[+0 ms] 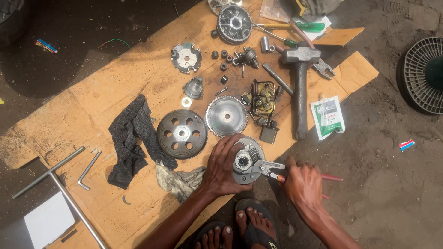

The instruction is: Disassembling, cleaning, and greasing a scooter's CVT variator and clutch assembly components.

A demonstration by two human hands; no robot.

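A round metal clutch assembly (251, 147) lies on the cardboard sheet (92, 110) near its front edge. My left hand (224, 167) presses down on its left side, fingers spread over the rim. My right hand (302, 182) grips the red handles of a pair of adjustable pliers (263, 168). The pliers' jaws are closed around the nut at the centre of the assembly.
A toothed pulley disc (226, 115), a drilled clutch bell (181, 133), a dark rag (131, 138), a hammer (301, 87), a green-and-white sachet (327, 117), screwdrivers and small rollers lie on the cardboard. A T-handle wrench (55, 177) and hex key (87, 169) sit left. My sandalled feet (240, 230) are below.
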